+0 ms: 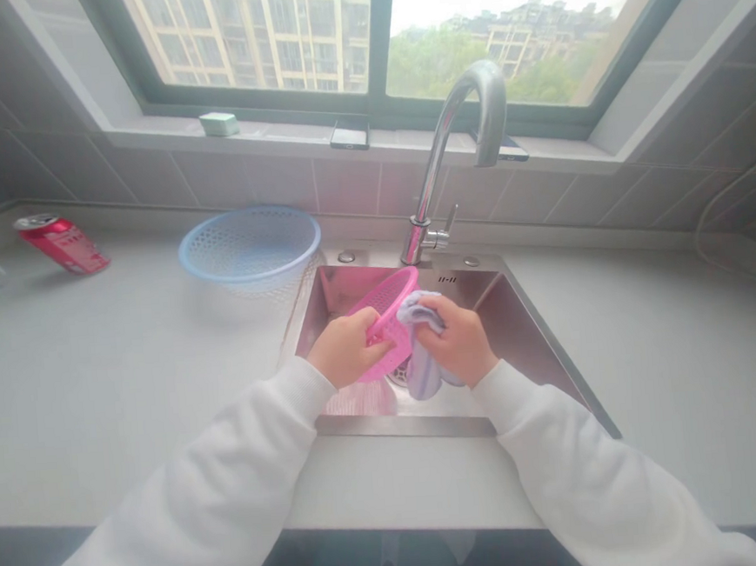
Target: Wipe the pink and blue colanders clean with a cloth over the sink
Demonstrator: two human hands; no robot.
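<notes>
Over the sink (pixel 532 332), my left hand (pixel 344 348) grips the near rim of a pink plastic basket (pixel 386 304), which is tilted. My right hand (pixel 455 336) is closed round a pale lavender cloth (pixel 425 375), bunched at the top and hanging down into the sink. The cloth is right beside the basket's right side; whether the two touch I cannot tell. Part of the basket is hidden behind my left hand. Below the cloth, the drain (pixel 399 374) shows in part.
A blue basket (pixel 252 271) stands on the counter left of the sink, with a red can (pixel 64 245) farther left. The faucet (pixel 431 165) arches above the sink's back edge. On the windowsill lie a green-and-white sponge (pixel 219 124) and a phone (pixel 349 135).
</notes>
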